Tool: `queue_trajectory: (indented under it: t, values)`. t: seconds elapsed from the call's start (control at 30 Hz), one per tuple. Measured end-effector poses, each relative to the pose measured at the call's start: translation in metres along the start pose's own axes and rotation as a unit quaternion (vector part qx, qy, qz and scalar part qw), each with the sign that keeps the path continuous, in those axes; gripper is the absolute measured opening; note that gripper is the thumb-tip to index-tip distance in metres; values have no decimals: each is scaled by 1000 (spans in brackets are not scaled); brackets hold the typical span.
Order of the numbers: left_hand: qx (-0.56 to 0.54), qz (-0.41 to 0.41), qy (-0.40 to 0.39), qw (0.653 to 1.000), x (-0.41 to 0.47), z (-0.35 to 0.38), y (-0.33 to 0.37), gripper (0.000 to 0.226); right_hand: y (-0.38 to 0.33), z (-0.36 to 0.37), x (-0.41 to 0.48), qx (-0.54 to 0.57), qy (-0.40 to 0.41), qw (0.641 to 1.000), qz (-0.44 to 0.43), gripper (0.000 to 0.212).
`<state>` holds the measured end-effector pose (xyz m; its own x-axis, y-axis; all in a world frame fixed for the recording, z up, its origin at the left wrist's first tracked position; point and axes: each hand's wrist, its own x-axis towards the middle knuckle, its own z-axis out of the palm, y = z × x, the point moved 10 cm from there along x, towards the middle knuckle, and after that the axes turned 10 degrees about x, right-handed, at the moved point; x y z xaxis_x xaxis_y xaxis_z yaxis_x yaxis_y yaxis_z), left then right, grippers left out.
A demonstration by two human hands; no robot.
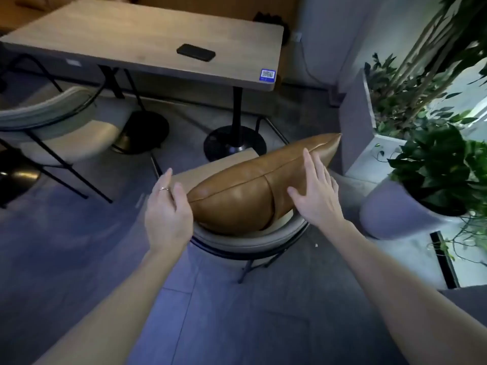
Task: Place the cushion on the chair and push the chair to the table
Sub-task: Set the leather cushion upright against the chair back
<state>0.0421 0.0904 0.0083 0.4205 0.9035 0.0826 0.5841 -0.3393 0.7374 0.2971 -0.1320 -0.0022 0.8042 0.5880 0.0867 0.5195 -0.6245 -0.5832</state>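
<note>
A brown leather cushion lies across the seat of a beige chair with a curved backrest and black metal legs, right below me. Its right end sticks out past the seat. My left hand hovers at the cushion's left end, fingers apart, thumb close to the leather. Over the cushion's right half is my right hand, fingers spread, resting on or just above it. The wooden table stands beyond the chair, a stretch of floor away.
A black phone lies on the table. A second beige chair sits at the left, partly under the table. Round black table bases stand on the grey floor. Potted plants and a white planter box crowd the right side.
</note>
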Motion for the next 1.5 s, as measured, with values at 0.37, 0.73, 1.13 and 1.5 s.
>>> queue_trajectory:
  t: [0.37, 0.73, 1.13, 1.5]
  values:
    - [-101, -115, 10, 988, -19, 9, -74, 63, 56, 23, -4, 111, 28, 980, 164, 110]
    - [6, -158, -111, 981, -19, 98, -99, 91, 113, 63, -4, 107, 5, 967, 231, 119]
    - [-33, -151, -158, 975, -17, 120, -94, 128, 142, 96, -22, 291, 17, 880, 375, 111]
    - [-13, -152, -169, 974, -8, 115, -104, 78, 130, 102, -26, 309, 9, 876, 370, 107]
